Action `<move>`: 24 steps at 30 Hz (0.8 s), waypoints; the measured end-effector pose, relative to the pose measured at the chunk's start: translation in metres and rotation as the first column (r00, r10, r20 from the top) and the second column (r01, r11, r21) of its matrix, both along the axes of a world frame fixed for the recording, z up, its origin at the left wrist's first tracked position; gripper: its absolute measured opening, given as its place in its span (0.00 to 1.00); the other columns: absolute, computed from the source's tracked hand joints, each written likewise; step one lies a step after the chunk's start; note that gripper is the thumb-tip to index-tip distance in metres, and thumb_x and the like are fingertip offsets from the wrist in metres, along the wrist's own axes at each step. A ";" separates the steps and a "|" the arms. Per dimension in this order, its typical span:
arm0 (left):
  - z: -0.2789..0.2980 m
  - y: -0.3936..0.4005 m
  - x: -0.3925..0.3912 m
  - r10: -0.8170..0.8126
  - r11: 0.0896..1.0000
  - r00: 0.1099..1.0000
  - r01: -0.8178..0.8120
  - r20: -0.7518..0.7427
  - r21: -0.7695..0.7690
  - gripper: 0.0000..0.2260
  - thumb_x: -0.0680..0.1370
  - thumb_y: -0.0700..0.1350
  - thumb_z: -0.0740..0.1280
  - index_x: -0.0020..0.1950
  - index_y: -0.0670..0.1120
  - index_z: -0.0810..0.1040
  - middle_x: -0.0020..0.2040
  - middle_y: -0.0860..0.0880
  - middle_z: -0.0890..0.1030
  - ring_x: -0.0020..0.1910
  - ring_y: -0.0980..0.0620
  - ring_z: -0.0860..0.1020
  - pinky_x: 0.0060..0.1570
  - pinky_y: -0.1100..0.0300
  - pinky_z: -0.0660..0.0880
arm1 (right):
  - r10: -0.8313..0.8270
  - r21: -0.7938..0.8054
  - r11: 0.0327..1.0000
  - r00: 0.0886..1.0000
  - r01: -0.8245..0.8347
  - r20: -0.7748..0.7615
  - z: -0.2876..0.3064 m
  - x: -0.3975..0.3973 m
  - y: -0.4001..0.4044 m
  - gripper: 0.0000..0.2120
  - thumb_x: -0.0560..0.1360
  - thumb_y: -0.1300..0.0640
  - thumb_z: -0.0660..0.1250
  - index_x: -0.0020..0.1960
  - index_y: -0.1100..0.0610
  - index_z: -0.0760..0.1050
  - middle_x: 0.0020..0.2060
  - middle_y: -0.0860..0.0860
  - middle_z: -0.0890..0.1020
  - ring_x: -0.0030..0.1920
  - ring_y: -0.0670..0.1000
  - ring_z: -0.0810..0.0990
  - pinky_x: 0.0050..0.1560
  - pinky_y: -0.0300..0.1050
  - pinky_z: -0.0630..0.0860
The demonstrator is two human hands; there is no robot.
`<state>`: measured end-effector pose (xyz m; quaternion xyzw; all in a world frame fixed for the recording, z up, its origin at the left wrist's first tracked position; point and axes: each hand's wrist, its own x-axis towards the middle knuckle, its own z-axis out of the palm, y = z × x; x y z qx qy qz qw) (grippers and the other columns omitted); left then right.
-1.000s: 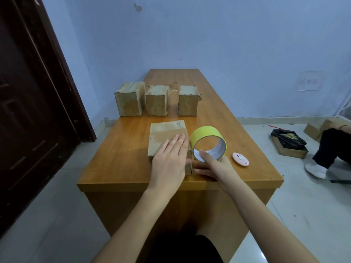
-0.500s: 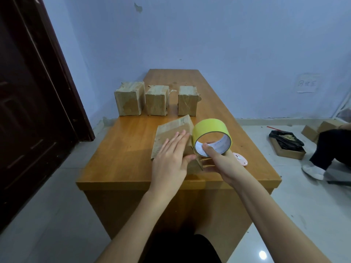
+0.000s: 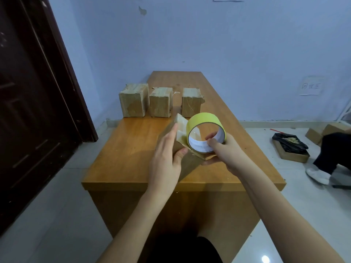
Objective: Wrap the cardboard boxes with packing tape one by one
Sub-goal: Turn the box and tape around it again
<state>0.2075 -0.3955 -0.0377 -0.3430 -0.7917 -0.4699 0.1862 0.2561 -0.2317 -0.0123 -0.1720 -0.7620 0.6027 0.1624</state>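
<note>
Your left hand (image 3: 167, 158) grips the tilted cardboard box (image 3: 179, 149) at centre frame; your right hand (image 3: 224, 150) pinches the tape roll (image 3: 206, 128), seemingly touching the box, above the tabletop's (image 3: 133, 149) near edge.

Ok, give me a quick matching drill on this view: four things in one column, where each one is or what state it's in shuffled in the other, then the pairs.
Things:
1. tape roll
2. lifted box
3. three boxes
4. black bag

Places or states:
A. in a row on the table, towards the far end
B. tilted, off the tabletop, gripped by the left hand
C. on the floor to the right, in a low carton
D. held by the right hand, fingers through its core

Pairs: 1-D, 2-B, 3-A, 4-C
</note>
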 end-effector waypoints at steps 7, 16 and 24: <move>0.005 -0.023 -0.009 0.081 0.970 0.992 -0.100 -0.094 -0.220 0.23 0.77 0.51 0.65 0.71 0.48 0.68 0.73 0.52 0.63 0.73 0.55 0.56 0.68 0.55 0.58 | 0.028 0.342 0.938 0.994 -0.063 0.106 0.025 -0.011 -0.012 0.05 0.80 0.57 0.56 0.46 0.50 0.68 0.42 0.50 0.76 0.33 0.50 0.81 0.26 0.39 0.77; -0.010 -0.029 -0.013 0.075 0.905 0.983 -0.138 -0.169 -0.402 0.25 0.79 0.56 0.56 0.73 0.45 0.64 0.73 0.47 0.65 0.73 0.51 0.60 0.68 0.62 0.49 | 0.003 0.599 0.788 0.973 -0.144 0.230 0.039 -0.018 -0.028 0.12 0.76 0.51 0.66 0.54 0.55 0.69 0.44 0.51 0.77 0.37 0.52 0.82 0.37 0.50 0.83; -0.003 -0.029 -0.008 0.076 0.899 0.957 -0.188 -0.281 -0.397 0.23 0.77 0.51 0.63 0.69 0.42 0.69 0.69 0.45 0.70 0.69 0.51 0.60 0.64 0.54 0.55 | 0.222 0.208 0.941 0.949 -0.268 0.222 0.056 -0.008 -0.007 0.08 0.75 0.71 0.57 0.54 0.64 0.67 0.51 0.60 0.73 0.51 0.59 0.77 0.40 0.49 0.83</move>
